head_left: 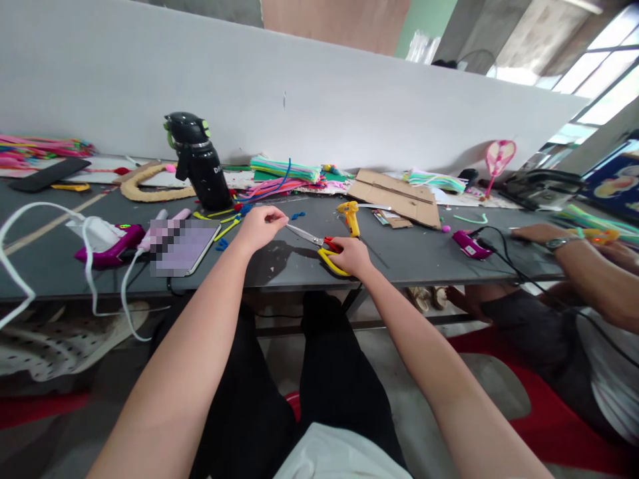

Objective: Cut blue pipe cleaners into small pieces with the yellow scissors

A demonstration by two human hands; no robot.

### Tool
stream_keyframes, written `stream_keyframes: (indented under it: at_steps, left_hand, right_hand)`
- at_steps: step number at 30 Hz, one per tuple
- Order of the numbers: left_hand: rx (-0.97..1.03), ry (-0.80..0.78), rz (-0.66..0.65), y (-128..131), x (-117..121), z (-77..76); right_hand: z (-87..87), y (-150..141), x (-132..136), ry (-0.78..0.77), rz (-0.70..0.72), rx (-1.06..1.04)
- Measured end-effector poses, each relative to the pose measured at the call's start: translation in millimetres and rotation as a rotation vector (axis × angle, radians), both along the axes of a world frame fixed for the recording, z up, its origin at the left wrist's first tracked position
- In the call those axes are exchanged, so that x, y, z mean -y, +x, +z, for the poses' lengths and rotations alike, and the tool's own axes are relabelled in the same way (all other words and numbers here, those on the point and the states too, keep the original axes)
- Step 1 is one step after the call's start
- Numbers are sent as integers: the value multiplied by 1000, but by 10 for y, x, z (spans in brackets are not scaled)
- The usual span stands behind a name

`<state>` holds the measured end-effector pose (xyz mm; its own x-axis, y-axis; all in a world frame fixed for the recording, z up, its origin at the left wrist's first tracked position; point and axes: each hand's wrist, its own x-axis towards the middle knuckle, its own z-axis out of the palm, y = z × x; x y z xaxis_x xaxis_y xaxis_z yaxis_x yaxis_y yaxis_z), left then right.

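Note:
My right hand [352,256] is wrapped round the red and yellow handles of a pair of scissors [305,235], whose blades point left. At the blade tips my left hand [262,226] is closed in a pinch. What lies between its fingertips, if anything, is too small to make out. Short blue pieces [298,215] lie just beyond the blades, and more blue bits [222,245] are left of my left wrist. Yellow fuzzy stems [227,229] rest beside that hand. Behind my right hand stands a yellow glue gun [349,216].
A black bottle [204,169] stands at the back left. A phone [192,247] and a purple power block [112,245] with white cables are at left. Cardboard [394,196] and bundles of striped stems [284,167] line the wall. At right, a co-worker's arm [594,266] reaches over the table.

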<state>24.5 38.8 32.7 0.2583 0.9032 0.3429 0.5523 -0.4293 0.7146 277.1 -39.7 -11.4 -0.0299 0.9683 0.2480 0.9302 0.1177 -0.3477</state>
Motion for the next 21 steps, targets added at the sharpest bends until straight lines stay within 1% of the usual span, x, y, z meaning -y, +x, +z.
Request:
stream_keyframes:
  at_steps: [5, 10, 15, 21]
  left_hand:
    - [178, -140, 38, 27, 34, 34]
    - [356, -278, 100, 21, -16, -2]
    - [379, -297, 110, 20, -55, -52]
    - [353, -288, 103, 48, -14, -39]
  right_hand:
    - [20, -13, 13, 4, -3, -3]
    - [37, -26, 22, 18, -8, 17]
    - [60, -48, 36, 15, -9, 45]
    - [77, -60, 45, 0, -13, 58]
